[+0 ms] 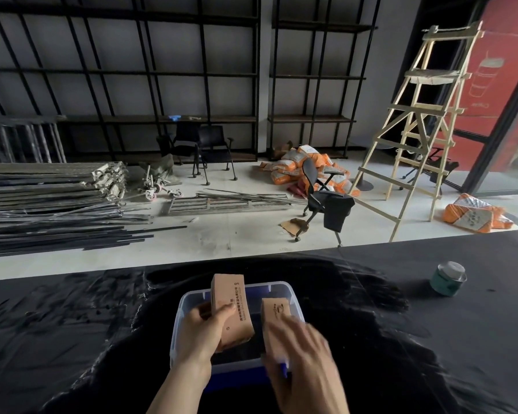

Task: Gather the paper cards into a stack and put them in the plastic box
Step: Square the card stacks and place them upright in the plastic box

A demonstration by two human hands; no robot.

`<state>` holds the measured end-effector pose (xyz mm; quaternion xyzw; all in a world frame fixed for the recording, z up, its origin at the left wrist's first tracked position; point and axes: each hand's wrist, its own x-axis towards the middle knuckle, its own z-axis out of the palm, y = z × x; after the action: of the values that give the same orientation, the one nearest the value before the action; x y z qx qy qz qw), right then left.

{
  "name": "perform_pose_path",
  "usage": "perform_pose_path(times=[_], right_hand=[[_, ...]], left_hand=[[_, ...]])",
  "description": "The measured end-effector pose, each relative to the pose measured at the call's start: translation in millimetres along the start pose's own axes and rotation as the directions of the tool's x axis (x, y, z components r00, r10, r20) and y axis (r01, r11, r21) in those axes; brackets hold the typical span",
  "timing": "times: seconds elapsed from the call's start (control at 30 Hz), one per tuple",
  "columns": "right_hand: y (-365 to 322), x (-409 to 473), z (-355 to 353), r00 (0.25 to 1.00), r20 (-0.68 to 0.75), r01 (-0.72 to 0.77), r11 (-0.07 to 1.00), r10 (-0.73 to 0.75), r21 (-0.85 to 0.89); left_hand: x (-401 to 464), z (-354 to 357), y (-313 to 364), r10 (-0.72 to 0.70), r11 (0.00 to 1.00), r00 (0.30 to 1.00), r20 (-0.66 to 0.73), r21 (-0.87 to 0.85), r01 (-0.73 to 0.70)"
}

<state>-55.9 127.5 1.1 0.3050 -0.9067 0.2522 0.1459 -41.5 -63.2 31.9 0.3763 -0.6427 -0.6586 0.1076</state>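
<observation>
A clear plastic box (281,286) with blue trim sits on the black table in front of me. My left hand (202,333) grips a stack of brown paper cards (229,306), held upright and tilted over the left part of the box. My right hand (299,354), blurred, holds a second bunch of brown cards (275,312) over the box's right side. The inside of the box is mostly hidden behind my hands and the cards.
The black table cloth (72,339) spreads out to both sides. A green jar with a clear lid (448,277) stands on the table at the far right. Beyond the table edge are a floor with metal rods, chairs, sacks and a wooden ladder.
</observation>
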Motion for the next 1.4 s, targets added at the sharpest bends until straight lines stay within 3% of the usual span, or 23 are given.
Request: perform_pose_path(times=[0.07,0.13,0.27,0.47,0.97,1.13,1.4], right_hand=[[24.1,9.1,-10.3,0.982,-0.094,-0.161,0.985,0.166,0.056],[58.8,15.7,-10.7,0.953,-0.093,-0.29,0.957,0.289,-0.005],[114.7,14.1,11.0,0.874,0.151,-0.428,0.88,0.461,-0.206],[123.5,16.5,43.9,0.814,0.321,-0.377,0.86,0.485,-0.343],[128.6,11.0,63.5,0.846,0.238,-0.377,0.851,0.476,-0.365],[128.3,11.5,62.7,0.841,0.251,-0.375,0.85,0.48,-0.37],[129.0,10.6,64.2,0.851,0.236,-0.371,0.854,0.47,-0.364]], left_hand=[[-0.2,2.0,0.1,-0.032,0.999,1.0,-0.001,0.014,0.032],[1.9,3.8,-0.8,-0.056,0.998,0.998,0.009,0.005,0.056],[6.6,10.2,-4.8,-0.105,0.994,0.994,0.029,0.042,0.104],[23.5,19.7,-12.1,-0.167,0.972,0.985,0.046,0.176,0.156],[40.6,35.8,-10.4,-0.352,0.857,0.933,0.072,0.427,0.29],[40.0,42.8,-10.1,-0.301,0.811,0.946,0.116,0.554,0.19],[38.1,39.5,-8.9,-0.103,0.592,0.982,0.158,0.803,-0.067]])
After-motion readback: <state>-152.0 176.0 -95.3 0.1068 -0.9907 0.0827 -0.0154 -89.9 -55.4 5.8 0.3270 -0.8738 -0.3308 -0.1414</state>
